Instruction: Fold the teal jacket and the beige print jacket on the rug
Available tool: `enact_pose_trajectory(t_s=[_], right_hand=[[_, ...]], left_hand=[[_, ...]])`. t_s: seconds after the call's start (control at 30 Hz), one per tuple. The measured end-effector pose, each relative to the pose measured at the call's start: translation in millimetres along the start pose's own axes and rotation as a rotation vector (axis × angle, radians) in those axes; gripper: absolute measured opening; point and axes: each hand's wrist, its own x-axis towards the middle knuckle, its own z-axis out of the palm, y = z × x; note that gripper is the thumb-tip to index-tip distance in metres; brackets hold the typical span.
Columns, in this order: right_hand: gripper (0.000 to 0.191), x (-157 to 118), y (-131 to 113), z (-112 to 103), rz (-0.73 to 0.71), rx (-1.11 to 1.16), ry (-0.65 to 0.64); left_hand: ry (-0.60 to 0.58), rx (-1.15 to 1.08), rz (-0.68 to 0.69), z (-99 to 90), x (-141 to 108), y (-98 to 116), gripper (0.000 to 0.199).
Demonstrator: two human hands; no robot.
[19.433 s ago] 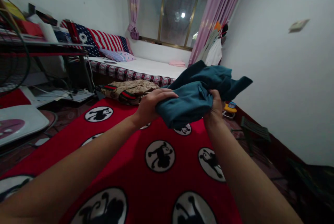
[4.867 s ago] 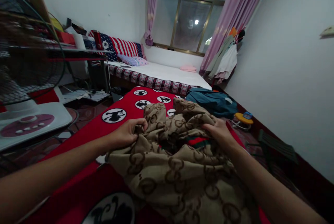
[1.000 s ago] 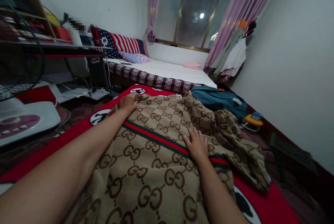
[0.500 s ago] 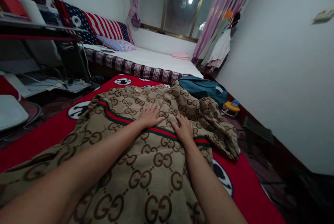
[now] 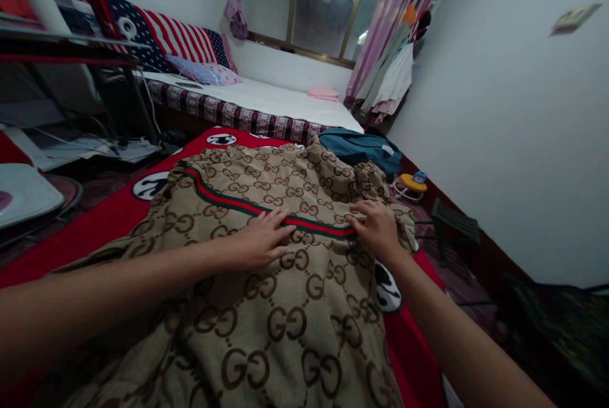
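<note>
A tan jacket (image 5: 285, 294) with a brown letter pattern and a green-red-green stripe lies spread out, creased in places. My left hand (image 5: 261, 242) rests on the cloth just below the stripe, palm down, fingers apart. At the right end of the stripe, my right hand (image 5: 379, 230) touches the jacket near its edge. Its fingers are slightly bent and point left, the thumb apart from them; I see nothing held in either hand. Under the jacket is a red cover (image 5: 413, 325) with black-and-white round prints.
A teal bag or garment (image 5: 356, 146) lies beyond the jacket. A bed (image 5: 276, 100) stands by the window. At the left are a desk (image 5: 71, 52) and a white seat (image 5: 26, 195). A yellow stool (image 5: 413, 183) and a dark green stool (image 5: 454, 224) stand along the right wall.
My left hand has drawn back toward me, from above the stripe to below it. My right hand has moved right, to the jacket's edge. The view has shifted slightly.
</note>
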Motion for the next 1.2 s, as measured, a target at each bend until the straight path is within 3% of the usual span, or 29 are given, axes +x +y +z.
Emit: enact_pose_trajectory(t_s=[0.07, 0.13, 0.27, 0.37, 0.53, 0.57, 0.67, 0.73, 0.8, 0.9, 0.97, 1.07, 1.13, 1.2], right_hand=[[0.031, -12, 11, -7, 0.045, -0.127, 0.001], [0.037, -22, 19, -4, 0.118, -0.159, -0.056], [0.023, -28, 26, 11, 0.129, -0.151, -0.137], [0.017, -22, 28, 11, 0.133, -0.128, -0.043], [0.023, -11, 41, 0, 0.225, -0.164, 0.184], [0.022, -10, 43, 0, 0.246, -0.201, 0.152], [0.020, -3, 38, -1, 0.289, -0.343, -0.104], [0.022, 5, 23, -2, 0.259, -0.443, -0.171], [0.027, 17, 0, -2, 0.150, -0.447, -0.094], [0.043, 28, -37, 14, -0.044, -0.241, 0.004], [0.050, 27, -54, 35, -0.090, -0.136, -0.041], [0.057, 18, -63, 70, -0.066, -0.116, -0.229], [0.058, 14, -63, 83, -0.044, -0.130, -0.320], [0.058, 17, -64, 83, -0.030, -0.131, -0.348]], left_hand=[[0.037, -0.095, 0.133, -0.7, -24, 21, 0.048], [0.026, -0.151, 0.236, 1.2, -39, 40, 0.050], [0.029, -0.101, 0.369, 11.2, -40, 63, 0.067], [0.034, -0.063, 0.446, 18.2, -30, 73, 0.069], [-0.008, -0.144, 0.528, 34.2, -22, 91, 0.073], [-0.008, -0.156, 0.536, 38.1, -21, 94, 0.075], [-0.005, -0.187, 0.544, 46.3, -21, 99, 0.075], [-0.005, -0.209, 0.550, 47.6, -21, 100, 0.074], [-0.012, -0.230, 0.549, 46.6, -21, 99, 0.073], [-0.027, -0.282, 0.541, 43.2, -18, 98, 0.073], [-0.044, -0.343, 0.551, 37.9, -15, 93, 0.069], [-0.040, -0.426, 0.474, 19.6, -5, 72, 0.043], [0.097, -0.446, 0.313, 0.4, 6, 46, 0.032], [0.310, -0.402, 0.137, -19.9, 21, 13, 0.031]])
